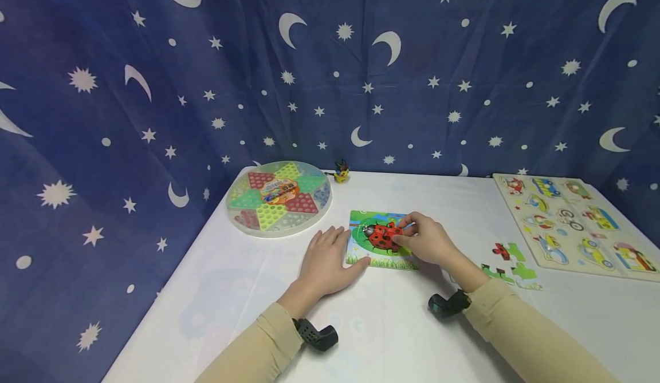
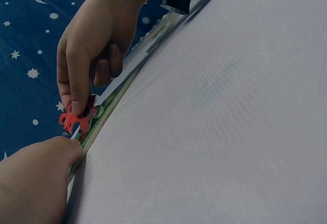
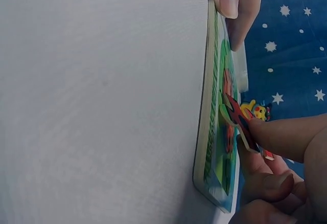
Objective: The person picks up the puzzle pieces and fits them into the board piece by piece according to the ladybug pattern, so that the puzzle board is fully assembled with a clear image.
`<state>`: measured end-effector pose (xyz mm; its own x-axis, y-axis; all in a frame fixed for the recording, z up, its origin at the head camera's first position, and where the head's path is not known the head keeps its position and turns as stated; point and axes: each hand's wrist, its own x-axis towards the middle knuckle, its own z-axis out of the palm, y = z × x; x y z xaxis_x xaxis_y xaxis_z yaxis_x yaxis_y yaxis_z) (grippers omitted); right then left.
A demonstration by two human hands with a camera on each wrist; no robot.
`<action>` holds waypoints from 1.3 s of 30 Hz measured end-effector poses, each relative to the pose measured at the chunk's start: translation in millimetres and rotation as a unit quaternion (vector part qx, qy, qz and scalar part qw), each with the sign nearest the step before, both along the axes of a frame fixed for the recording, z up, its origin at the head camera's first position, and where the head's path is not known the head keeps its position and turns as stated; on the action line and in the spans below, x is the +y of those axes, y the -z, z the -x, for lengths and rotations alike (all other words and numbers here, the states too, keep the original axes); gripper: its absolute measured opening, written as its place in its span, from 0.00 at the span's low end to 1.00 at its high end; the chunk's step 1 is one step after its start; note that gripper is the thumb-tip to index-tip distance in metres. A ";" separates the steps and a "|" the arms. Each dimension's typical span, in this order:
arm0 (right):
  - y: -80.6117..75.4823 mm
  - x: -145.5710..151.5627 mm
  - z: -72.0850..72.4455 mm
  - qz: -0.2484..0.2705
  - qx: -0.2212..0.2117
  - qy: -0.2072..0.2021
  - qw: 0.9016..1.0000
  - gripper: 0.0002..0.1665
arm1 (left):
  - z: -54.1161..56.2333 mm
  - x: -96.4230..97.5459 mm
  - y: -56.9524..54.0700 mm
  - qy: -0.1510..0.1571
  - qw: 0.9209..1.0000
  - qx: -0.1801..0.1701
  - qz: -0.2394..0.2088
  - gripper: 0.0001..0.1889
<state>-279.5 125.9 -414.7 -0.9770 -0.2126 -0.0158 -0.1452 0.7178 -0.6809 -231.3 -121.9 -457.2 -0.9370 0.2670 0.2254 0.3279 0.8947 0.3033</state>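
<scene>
A ladybug jigsaw board [image 1: 384,261] with a green and blue background lies flat on the white table. My left hand [image 1: 326,264] rests at its left side, fingers extended along the edge and thumb at the lower corner. Over the board's right part, my right hand [image 1: 432,242] pinches a red and green puzzle piece [image 3: 241,126] between thumb and fingers. That piece is tilted against the board in the right wrist view. To the right, several loose puzzle pieces [image 1: 523,271] lie on the table, one of them red with black spots [image 1: 500,251].
A round Chinese checkers board [image 1: 304,222] is at the back left, beside a small yellow figurine [image 1: 341,171]. On the right lies a large wooden picture puzzle [image 1: 559,200] with vehicles. A dark blue curtain [image 1: 330,85] with moons and stars hangs behind the table.
</scene>
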 end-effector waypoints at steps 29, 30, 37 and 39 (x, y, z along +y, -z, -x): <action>1.5 -23.1 1.3 -0.097 0.029 -0.003 0.995 0.21 | 0.4 -1.5 -1.1 0.001 1.000 -0.001 0.003 0.44; 1.6 -23.5 1.7 -0.100 0.030 -0.003 0.995 0.21 | 0.6 -1.4 -1.2 0.002 1.000 -0.002 0.002 0.44; 3.2 -27.2 2.6 -0.109 0.032 -0.003 0.993 0.21 | 0.2 -1.4 -1.0 0.003 1.000 0.000 0.002 0.44; 3.0 -28.1 1.7 -0.108 0.033 -0.004 0.994 0.20 | 0.0 -1.2 -0.3 0.003 1.000 0.001 0.002 0.44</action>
